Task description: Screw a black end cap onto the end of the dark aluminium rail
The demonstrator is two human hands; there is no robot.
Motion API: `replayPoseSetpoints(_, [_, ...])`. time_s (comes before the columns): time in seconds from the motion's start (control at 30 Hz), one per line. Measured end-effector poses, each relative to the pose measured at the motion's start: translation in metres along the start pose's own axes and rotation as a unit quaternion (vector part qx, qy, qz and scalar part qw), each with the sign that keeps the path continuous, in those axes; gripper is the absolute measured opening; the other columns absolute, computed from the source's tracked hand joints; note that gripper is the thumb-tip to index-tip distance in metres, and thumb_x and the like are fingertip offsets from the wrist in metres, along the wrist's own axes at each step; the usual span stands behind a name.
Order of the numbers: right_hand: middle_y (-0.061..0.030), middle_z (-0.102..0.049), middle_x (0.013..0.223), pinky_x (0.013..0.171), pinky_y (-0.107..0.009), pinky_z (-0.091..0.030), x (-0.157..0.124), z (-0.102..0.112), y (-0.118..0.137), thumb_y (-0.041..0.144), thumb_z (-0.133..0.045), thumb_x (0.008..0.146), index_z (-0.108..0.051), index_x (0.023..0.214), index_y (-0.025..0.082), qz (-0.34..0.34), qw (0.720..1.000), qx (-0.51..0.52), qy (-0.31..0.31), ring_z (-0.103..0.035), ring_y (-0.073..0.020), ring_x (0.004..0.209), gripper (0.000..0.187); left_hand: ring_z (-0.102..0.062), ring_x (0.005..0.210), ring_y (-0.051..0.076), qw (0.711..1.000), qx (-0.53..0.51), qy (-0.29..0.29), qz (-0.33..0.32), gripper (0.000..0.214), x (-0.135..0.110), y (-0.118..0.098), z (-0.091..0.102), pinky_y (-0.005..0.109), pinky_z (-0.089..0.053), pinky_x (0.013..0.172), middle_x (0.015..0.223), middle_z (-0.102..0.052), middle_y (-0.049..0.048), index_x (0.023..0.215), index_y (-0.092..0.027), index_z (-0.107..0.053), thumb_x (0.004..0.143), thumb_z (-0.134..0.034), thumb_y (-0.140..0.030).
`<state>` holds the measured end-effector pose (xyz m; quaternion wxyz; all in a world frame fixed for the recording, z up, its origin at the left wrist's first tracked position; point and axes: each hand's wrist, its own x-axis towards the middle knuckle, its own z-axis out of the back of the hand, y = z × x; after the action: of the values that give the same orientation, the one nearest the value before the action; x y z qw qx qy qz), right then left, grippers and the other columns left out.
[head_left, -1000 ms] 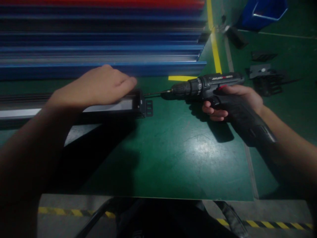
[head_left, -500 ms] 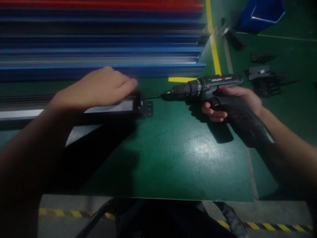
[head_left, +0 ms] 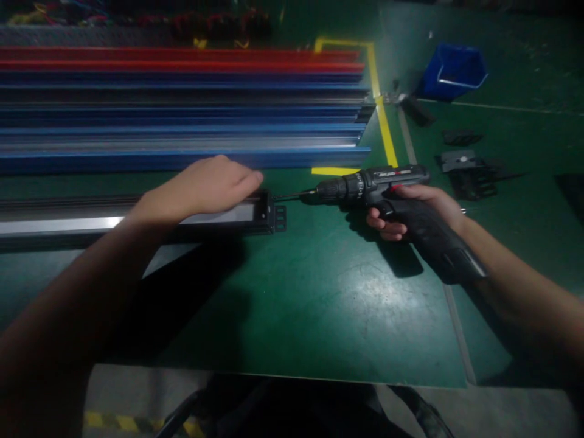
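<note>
A long black metal channel [head_left: 91, 224] with a pale inner strip lies across the green table [head_left: 319, 304], ending in a black slotted end bracket [head_left: 275, 217]. My left hand [head_left: 207, 185] rests palm down on the channel near that end, fingers together and curled over its far edge. My right hand [head_left: 410, 210] grips a black cordless drill [head_left: 387, 188] lying level. Its thin bit [head_left: 289, 196] points left and its tip meets the end bracket.
Long blue and red metal profiles [head_left: 182, 115] are stacked along the far side. A blue bin [head_left: 451, 70] stands at the back right, with black metal brackets [head_left: 468, 170] scattered near it. Yellow tape lines [head_left: 381, 121] mark the table.
The view has tilted up, so everything sits lower in the frame and more of the far side shows. Hands, drill and channel keep the same arrangement; the bit stays at the bracket.
</note>
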<state>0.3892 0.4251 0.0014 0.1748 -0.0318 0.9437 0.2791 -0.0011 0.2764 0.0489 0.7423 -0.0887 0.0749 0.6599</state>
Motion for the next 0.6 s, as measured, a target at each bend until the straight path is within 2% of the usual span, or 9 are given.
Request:
replayPoseSetpoints(0.13, [-0.0181,-0.071,0.105,0.076,-0.032,-0.059,0.0007,0.0012,0.0003,0.04,-0.062,0.101,-0.062,0.121,0.002,-0.005,1.0,0.004,0.013,-0.067,-0.0163,0.076,0.043,-0.065,0.074,0.023,1.0,0.002,0.002,-0.01,0.06,0.0005,0.0034,-0.0025,0.036,-0.046,0.074,0.086,-0.074,0.0081,0.097,-0.021,-0.077,0.104,-0.025,-0.051])
replayPoseSetpoints(0.3, [-0.0177,-0.071,0.103,0.075,-0.032,-0.06,0.0012,0.0011,0.0003,0.042,-0.061,0.101,-0.066,0.118,0.003,-0.002,1.0,-0.002,0.007,-0.065,-0.0162,0.074,0.042,-0.067,0.077,0.022,1.0,0.012,-0.015,-0.005,0.06,0.0022,0.0085,-0.0073,0.033,-0.046,0.076,0.084,-0.073,0.0064,0.098,-0.022,-0.077,0.104,-0.027,-0.054])
replayPoseSetpoints(0.47, [-0.0177,-0.071,0.103,0.075,-0.032,-0.06,0.0016,0.0001,0.0004,0.041,-0.062,0.102,-0.067,0.118,0.001,-0.004,1.0,-0.005,0.007,-0.065,-0.0157,0.074,0.043,-0.07,0.083,0.026,1.0,0.011,-0.007,-0.001,0.062,0.0015,0.0068,-0.0065,0.035,-0.047,0.08,0.089,-0.076,0.0082,0.1,-0.021,-0.078,0.104,-0.026,-0.054])
replayPoseSetpoints(0.6, [-0.0171,-0.071,0.103,0.074,-0.031,-0.059,0.0016,0.0001,0.0003,0.042,-0.063,0.101,-0.067,0.118,0.001,-0.002,1.0,-0.012,0.006,-0.064,-0.0153,0.074,0.044,-0.068,0.078,0.022,1.0,0.013,-0.018,-0.007,0.06,0.0008,0.0051,-0.0057,0.034,-0.047,0.078,0.083,-0.075,0.0063,0.096,-0.022,-0.077,0.104,-0.027,-0.052])
